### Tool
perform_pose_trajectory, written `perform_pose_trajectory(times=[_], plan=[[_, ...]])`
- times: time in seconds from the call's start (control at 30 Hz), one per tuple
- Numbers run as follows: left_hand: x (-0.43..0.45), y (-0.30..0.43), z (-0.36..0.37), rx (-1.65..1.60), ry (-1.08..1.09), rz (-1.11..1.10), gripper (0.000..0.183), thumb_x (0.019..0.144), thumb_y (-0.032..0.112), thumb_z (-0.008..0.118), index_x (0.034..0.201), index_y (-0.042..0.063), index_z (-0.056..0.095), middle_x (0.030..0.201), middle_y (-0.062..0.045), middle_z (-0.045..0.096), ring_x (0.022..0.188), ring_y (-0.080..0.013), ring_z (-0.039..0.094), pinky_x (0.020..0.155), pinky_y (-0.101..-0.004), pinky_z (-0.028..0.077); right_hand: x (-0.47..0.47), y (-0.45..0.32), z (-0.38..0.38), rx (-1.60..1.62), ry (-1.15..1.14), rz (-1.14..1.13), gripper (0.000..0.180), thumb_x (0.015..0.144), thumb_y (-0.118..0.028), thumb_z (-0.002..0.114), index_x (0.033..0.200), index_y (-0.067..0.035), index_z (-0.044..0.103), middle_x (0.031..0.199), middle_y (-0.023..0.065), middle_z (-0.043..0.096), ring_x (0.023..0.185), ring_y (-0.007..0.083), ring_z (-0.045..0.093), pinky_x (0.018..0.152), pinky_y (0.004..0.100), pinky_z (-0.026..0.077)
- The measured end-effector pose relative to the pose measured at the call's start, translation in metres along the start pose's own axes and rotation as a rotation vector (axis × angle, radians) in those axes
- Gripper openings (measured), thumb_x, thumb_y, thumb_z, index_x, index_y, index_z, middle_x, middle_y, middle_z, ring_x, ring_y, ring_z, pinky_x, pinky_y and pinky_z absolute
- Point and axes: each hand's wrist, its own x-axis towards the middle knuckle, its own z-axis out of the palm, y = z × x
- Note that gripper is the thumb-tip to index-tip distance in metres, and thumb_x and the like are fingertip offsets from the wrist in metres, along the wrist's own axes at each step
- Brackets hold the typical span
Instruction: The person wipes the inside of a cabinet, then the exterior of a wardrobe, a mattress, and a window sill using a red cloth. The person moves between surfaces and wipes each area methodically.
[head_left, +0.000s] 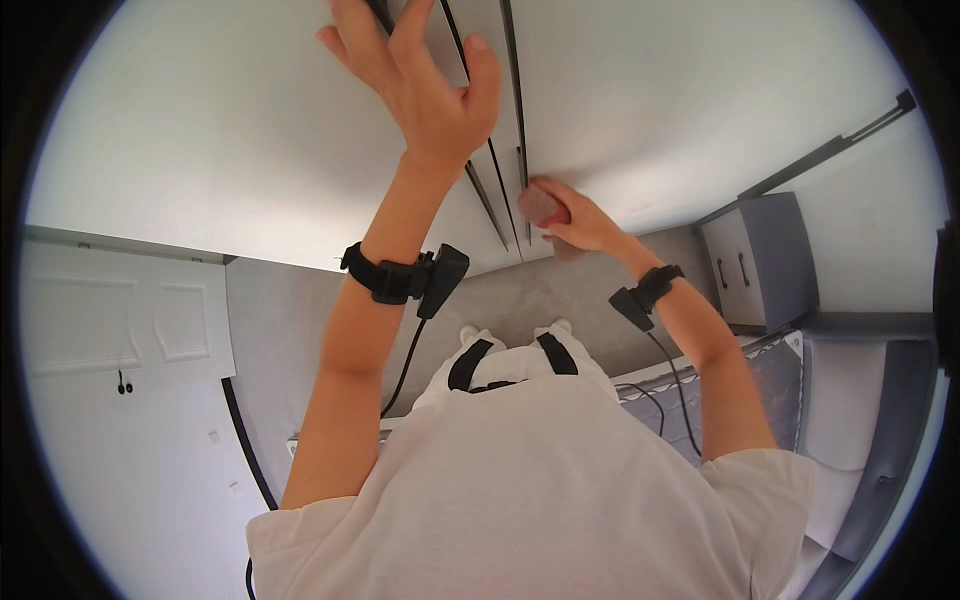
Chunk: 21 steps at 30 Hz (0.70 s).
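My right hand (589, 221) grips a reddish-brown cloth (538, 208), bunched up with a lower part hanging below the fingers. It is at the dark vertical handle strip (513, 82) along the edge of a white wardrobe door (675, 97). Higher up, my left hand (439, 97) is spread in front of the neighbouring white door (247, 142), holding nothing that I can see. Some of its fingertips leave the top of the view, and whether it touches the door I cannot tell. A black seam (504, 184) runs between the doors.
A grey bedside cabinet (784, 259) stands to the right, beside a bed with a grey mattress (757, 405) and a padded headboard (840, 405). To the left is a white panelled door (184, 319). Cables (409, 367) run from black devices strapped to both wrists.
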Motion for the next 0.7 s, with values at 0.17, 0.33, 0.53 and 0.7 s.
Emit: perform_pose_trajectory(times=[0.17,0.33,0.53,0.7], plan=[[-0.002,0.009,0.004,0.021,-0.045,-0.021,0.044,0.082,0.009,0.054,0.124,-0.004,0.046,0.144,-0.036,0.014,0.139,-0.0424,0.004,0.105,-0.0593,-0.005,-0.035,0.021,-0.009,0.011,0.143,0.067,0.063,0.07,-0.009,0.066,0.13,-0.01,0.047,0.122,0.0162,0.054,0.114,0.0312,0.053,0.097,0.0359,0.041],[-0.004,0.011,0.003,0.032,-0.054,-0.015,0.045,0.078,-0.002,0.046,0.123,-0.003,0.047,0.145,-0.036,0.012,0.139,-0.0427,0.004,0.106,-0.0588,-0.006,-0.022,-0.059,-0.108,0.078,0.815,-0.502,0.068,0.066,-0.005,0.065,0.13,-0.005,0.043,0.12,0.0148,0.049,0.111,0.0283,0.051,0.095,0.0347,0.04],[-0.006,0.01,0.004,0.073,-0.087,-0.018,0.047,0.077,-0.005,0.043,0.124,0.0,0.049,0.146,-0.036,0.008,0.14,-0.0429,0.0,0.105,-0.0608,-0.006,0.025,-0.115,-0.145,-0.588,1.248,-0.554,0.08,0.064,-0.016,0.067,0.138,-0.005,0.038,0.137,0.0246,0.035,0.124,0.0449,0.033,0.104,0.0513,0.023],[-0.006,0.009,0.001,0.091,-0.101,-0.018,0.043,0.08,0.001,0.049,0.124,0.0,0.049,0.146,-0.036,0.008,0.14,-0.0428,0.001,0.105,-0.0619,-0.005,0.035,-0.074,-0.08,-0.499,1.15,-0.541,0.074,0.056,-0.017,0.079,0.126,-0.013,0.052,0.133,0.0225,0.039,0.124,0.0407,0.038,0.101,0.0531,0.032]])
